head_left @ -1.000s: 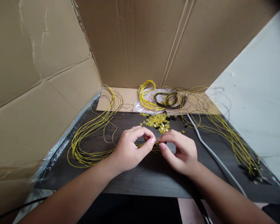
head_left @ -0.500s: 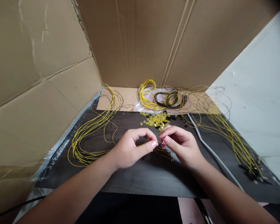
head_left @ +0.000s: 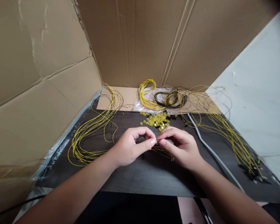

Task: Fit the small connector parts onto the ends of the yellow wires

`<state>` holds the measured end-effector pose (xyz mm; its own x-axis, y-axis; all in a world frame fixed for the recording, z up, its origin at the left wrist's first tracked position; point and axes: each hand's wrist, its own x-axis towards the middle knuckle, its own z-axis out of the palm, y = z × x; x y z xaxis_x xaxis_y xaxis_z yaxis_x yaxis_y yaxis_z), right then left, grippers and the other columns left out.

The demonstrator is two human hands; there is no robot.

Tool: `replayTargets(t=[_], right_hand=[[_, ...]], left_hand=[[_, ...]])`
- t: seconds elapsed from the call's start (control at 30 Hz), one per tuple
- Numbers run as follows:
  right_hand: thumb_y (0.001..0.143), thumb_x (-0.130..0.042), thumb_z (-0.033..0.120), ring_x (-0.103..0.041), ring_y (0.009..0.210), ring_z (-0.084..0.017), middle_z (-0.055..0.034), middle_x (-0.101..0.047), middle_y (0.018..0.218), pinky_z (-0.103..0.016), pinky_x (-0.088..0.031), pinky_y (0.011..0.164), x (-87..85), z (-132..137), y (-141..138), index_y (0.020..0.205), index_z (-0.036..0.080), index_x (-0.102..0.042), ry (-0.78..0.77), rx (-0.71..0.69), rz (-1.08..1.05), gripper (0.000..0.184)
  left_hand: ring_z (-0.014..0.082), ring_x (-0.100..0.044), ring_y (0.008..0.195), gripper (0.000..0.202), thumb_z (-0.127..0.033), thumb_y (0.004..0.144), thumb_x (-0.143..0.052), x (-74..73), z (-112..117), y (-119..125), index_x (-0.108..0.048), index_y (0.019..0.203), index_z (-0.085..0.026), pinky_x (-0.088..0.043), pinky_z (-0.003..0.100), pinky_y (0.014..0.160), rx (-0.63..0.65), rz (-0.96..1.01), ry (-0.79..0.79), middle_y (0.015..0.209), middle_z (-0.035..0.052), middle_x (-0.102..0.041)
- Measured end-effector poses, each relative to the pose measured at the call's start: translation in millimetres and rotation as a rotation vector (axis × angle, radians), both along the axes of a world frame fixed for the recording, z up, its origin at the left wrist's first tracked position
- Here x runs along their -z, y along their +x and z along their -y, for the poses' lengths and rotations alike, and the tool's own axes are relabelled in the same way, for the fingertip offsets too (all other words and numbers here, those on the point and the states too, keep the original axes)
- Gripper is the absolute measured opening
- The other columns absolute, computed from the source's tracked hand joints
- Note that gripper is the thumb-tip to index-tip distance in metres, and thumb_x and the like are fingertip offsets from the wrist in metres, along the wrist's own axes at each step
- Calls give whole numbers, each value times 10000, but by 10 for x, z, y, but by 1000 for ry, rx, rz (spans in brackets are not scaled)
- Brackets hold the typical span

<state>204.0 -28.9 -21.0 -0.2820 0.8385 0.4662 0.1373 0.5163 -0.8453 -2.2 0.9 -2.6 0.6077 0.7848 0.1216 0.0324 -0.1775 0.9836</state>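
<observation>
My left hand (head_left: 128, 147) pinches the end of a thin yellow wire (head_left: 162, 151) between thumb and forefinger, low over the dark table (head_left: 140, 177). My right hand (head_left: 180, 146) meets it fingertip to fingertip, pinched on something tiny that I cannot make out. Just behind my fingers lies a pile of small yellow connector pieces (head_left: 157, 119). A long bundle of yellow wires (head_left: 91, 133) curves away to the left of my left hand.
Cardboard walls (head_left: 44, 77) close in the left and back. Coiled yellow and black wires (head_left: 164, 98) sit on a plastic bag at the back. Another yellow wire bundle (head_left: 235, 141) and a grey cable (head_left: 210, 149) run along the right. A pale floor lies beyond.
My right hand rose from flat on the table and its fingertips came up to meet my left pinch. My left hand stayed nearly in place.
</observation>
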Motion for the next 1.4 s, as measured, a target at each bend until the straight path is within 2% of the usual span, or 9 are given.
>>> replayTargets(t=[0.17,0.3,0.43,0.67,0.8,0.97,1.17,1.4], right_hand=[[875,-668,108,-635,766,-138,-25,-691,859,-292,-495,689,10,13,-15,999,218,-687,129,56,73,167],[863,-681,101,-647,772,-141,-29,-699,880,-290,-506,694,8,8,-30,1038,219,-677,171,50,88,212],[861,-681,95,-647,774,-140,-28,-690,859,-288,-513,701,6,4,-41,991,210,-665,188,38,83,175],[885,-650,118,-624,751,-137,-25,-667,830,-288,-496,685,3,13,-28,935,201,-628,129,60,125,100],[894,-640,144,-611,737,-138,-25,-655,818,-289,-487,675,10,17,-17,920,201,-617,123,94,148,67],[898,-633,158,-600,723,-138,-27,-650,814,-290,-479,660,19,19,-23,916,202,-610,108,119,151,53],[893,-639,161,-596,713,-138,-23,-649,806,-291,-475,657,22,15,-20,907,203,-611,110,109,144,53],[914,-639,230,-596,723,-139,-25,-645,808,-281,-473,658,29,17,-14,898,203,-634,-52,79,78,32]], left_hand=[[96,-516,664,148,-288,893,-630,2,-1,-5,-645,838,-151,-424,230,657,-6,-20,-9,697,-16,-575],[101,-514,663,155,-297,894,-623,8,-7,0,-643,840,-153,-427,231,645,11,-27,-3,697,-12,-577],[104,-525,674,162,-298,895,-620,6,-6,0,-649,833,-152,-437,235,663,15,-45,11,719,-6,-599],[114,-581,764,120,-246,906,-609,7,17,33,-669,859,-153,-460,237,749,-54,-114,177,802,3,-657],[110,-601,758,106,-223,905,-613,-5,29,44,-685,861,-159,-466,233,751,-116,-148,280,812,3,-683],[124,-626,793,112,-195,914,-578,-21,31,18,-685,907,-161,-473,258,770,-92,-148,358,853,17,-700],[128,-624,751,119,-301,879,-678,7,22,34,-685,877,-182,-463,289,799,-137,-180,425,790,-3,-692],[123,-603,750,118,-232,927,-591,-7,27,35,-669,856,-177,-451,276,786,-127,-186,459,786,-1,-673]])
